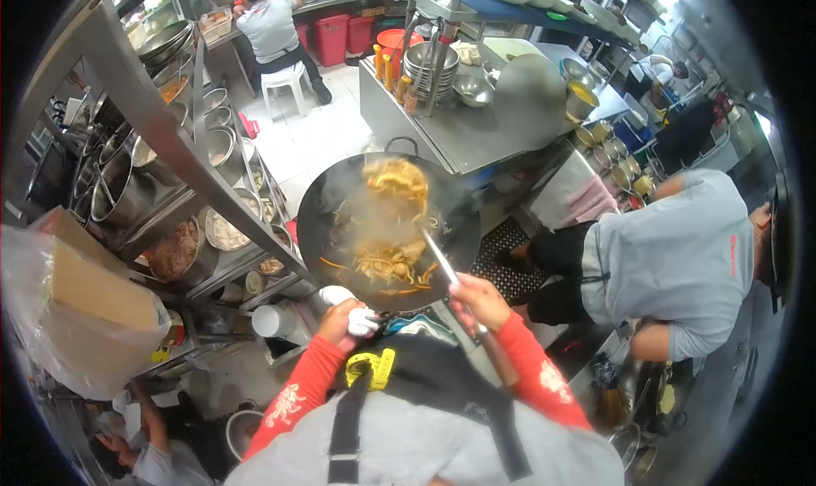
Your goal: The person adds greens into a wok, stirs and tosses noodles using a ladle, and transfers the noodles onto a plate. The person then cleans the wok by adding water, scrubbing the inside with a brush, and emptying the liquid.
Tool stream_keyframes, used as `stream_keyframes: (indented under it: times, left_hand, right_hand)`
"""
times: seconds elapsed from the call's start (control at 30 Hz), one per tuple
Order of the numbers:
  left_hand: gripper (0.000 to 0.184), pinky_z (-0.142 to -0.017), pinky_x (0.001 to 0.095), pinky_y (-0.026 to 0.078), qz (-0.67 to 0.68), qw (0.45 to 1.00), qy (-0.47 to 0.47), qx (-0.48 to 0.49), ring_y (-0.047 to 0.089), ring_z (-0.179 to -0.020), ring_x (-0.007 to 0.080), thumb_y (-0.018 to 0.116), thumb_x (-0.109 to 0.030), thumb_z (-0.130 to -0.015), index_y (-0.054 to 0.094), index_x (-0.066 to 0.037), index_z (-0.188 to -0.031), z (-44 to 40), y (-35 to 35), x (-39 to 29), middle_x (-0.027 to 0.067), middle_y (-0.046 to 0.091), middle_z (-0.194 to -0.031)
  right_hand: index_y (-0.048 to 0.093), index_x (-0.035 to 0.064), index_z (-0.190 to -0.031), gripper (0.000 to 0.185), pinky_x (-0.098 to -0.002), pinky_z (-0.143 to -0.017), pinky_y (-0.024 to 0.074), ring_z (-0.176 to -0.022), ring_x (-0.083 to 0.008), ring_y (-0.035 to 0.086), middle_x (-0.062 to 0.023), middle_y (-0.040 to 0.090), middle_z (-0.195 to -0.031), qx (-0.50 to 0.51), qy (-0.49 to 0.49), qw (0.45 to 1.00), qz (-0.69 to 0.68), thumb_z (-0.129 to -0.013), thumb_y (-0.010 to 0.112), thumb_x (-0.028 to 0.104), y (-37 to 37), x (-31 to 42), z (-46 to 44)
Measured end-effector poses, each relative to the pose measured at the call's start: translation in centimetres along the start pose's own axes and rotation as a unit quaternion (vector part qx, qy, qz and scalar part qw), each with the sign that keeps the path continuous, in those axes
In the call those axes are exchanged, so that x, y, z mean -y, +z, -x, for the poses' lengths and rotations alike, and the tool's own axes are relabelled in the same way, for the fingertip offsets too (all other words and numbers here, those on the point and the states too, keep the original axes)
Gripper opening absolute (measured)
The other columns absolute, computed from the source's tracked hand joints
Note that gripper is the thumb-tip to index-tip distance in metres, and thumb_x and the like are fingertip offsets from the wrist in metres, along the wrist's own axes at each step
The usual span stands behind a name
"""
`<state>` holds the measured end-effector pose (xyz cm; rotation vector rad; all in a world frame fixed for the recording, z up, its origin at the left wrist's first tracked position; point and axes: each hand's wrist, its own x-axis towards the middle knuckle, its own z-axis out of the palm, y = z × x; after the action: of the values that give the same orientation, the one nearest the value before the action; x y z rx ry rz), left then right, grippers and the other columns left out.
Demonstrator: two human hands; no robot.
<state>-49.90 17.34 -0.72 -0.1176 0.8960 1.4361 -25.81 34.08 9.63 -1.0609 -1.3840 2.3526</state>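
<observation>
A large dark wok [327,206] is in front of me, with steam rising from it. Noodles with vegetable strips [395,261] lie in the wok, and more are lifted or tossed near its far side. My left hand [342,323] is closed around a folded white cloth [363,320] at the wok's near edge; whether a wok handle is under the cloth is hidden. My right hand [478,302] grips a long metal wok utensil with a wooden handle [439,255]. Its head is hidden by food and steam, so I cannot tell ladle from spatula.
Steel shelves [183,146] with pots of food stand left, beside a plastic-wrapped cardboard box [98,299]. Ahead right is a steel counter [459,142] with stacked bowls [429,70]. A co-worker in grey [663,257] stands close on my right; another person [268,27] sits on a white stool.
</observation>
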Motion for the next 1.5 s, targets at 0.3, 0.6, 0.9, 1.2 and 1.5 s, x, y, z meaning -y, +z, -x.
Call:
stream_keyframes:
  times: [0.3, 0.6, 0.9, 1.2, 1.5]
  left_hand:
    - [0.015, -0.050, 0.0402, 0.052, -0.018, 0.999, -0.025, -0.014, 0.064, -0.064, 0.0299, 0.052, -0.016, -0.089, 0.056, -0.001, -0.090, -0.6, -2.1, -1.4, 0.0190, 0.064, -0.079]
    - [0.017, -0.054, 0.0417, 0.055, -0.193, 0.978, 0.075, 0.016, 0.065, -0.070, 0.0332, 0.049, -0.012, -0.085, 0.056, 0.002, -0.094, -3.0, -3.9, -2.4, 0.0182, 0.063, -0.083]
    - [0.023, -0.059, 0.0370, 0.057, -0.346, 0.931, 0.105, 0.048, 0.067, -0.075, 0.0361, 0.049, -0.018, -0.086, 0.056, 0.004, -0.089, -4.0, -4.9, -4.3, 0.0190, 0.063, -0.082]
    - [0.011, -0.058, 0.0318, 0.053, -0.290, 0.949, 0.121, 0.034, 0.064, -0.069, 0.0262, 0.050, -0.010, -0.086, 0.055, 0.000, -0.083, -1.8, -4.5, -3.3, 0.0130, 0.061, -0.077]
    - [0.009, -0.060, 0.0316, 0.053, -0.293, 0.949, 0.111, 0.031, 0.063, -0.070, 0.0245, 0.052, -0.008, -0.085, 0.056, 0.000, -0.085, -1.0, -3.7, -3.0, 0.0128, 0.062, -0.078]
  right_hand:
    - [0.050, 0.0094, -0.103, 0.012, -0.0208, -0.032, 0.0290, -0.041, -0.0034, 0.038, 0.0024, 0.046, -0.066, 0.065, 0.152, 0.946, -0.279, -0.094, 0.053, 0.017, 0.1, -1.2, -3.5]
    - [0.047, 0.0097, -0.087, 0.012, -0.0193, -0.032, 0.0272, -0.042, -0.0019, 0.037, 0.0040, 0.043, -0.063, 0.053, 0.130, 0.965, -0.220, -0.092, 0.057, 0.014, 0.9, -1.7, -3.0]
    - [0.053, 0.0082, -0.079, 0.015, -0.0209, -0.031, 0.0297, -0.039, -0.0033, 0.039, 0.0056, 0.043, -0.055, 0.043, 0.100, 0.972, -0.206, -0.090, 0.059, 0.017, 1.8, -4.6, -2.9]
    - [0.052, 0.0096, -0.074, 0.016, -0.0236, -0.033, 0.0317, -0.042, -0.0046, 0.042, 0.0033, 0.047, -0.057, 0.030, 0.071, 0.977, -0.198, -0.086, 0.062, 0.015, 2.6, -5.6, -1.1]
    - [0.053, 0.0106, -0.082, 0.010, -0.0225, -0.035, 0.0322, -0.044, -0.0036, 0.043, 0.0044, 0.048, -0.060, 0.014, 0.076, 0.979, -0.190, -0.085, 0.062, 0.015, 2.6, -6.3, 0.4]
